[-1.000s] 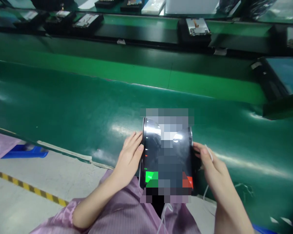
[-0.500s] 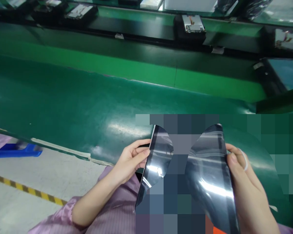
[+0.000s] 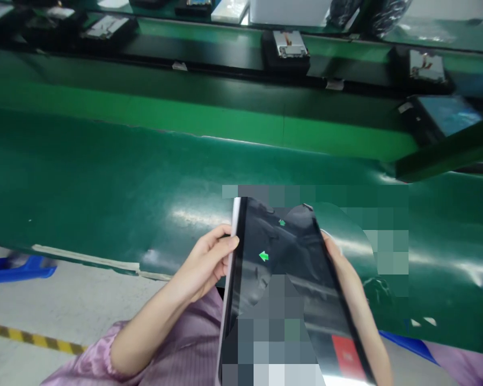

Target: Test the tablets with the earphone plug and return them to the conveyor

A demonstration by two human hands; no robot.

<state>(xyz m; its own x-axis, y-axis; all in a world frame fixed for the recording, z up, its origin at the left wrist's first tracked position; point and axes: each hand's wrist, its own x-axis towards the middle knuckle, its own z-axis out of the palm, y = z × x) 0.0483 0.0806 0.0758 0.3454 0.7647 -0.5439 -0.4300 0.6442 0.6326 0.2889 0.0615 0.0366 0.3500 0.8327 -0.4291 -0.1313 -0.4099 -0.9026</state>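
A large flat screen panel, dark and glossy with a pale left edge, is held up over the bench's near edge. Small green arrows and a red patch show on its face, and blurred blocks hide part of it. My left hand grips the left edge, thumb on the front and fingers behind. On the right edge, my right hand is closed around the panel, most of its fingers hidden behind. A pale band circles one right finger.
A green work surface lies ahead. Beyond it, a conveyor line carries black blocks with small device parts. A framed screen lies at right near a green bar. A blue stool stands at lower left.
The panel and both hands have shifted left in view, and the panel has turned. Its bright glare has lessened, and green arrows and a red patch now show on it.
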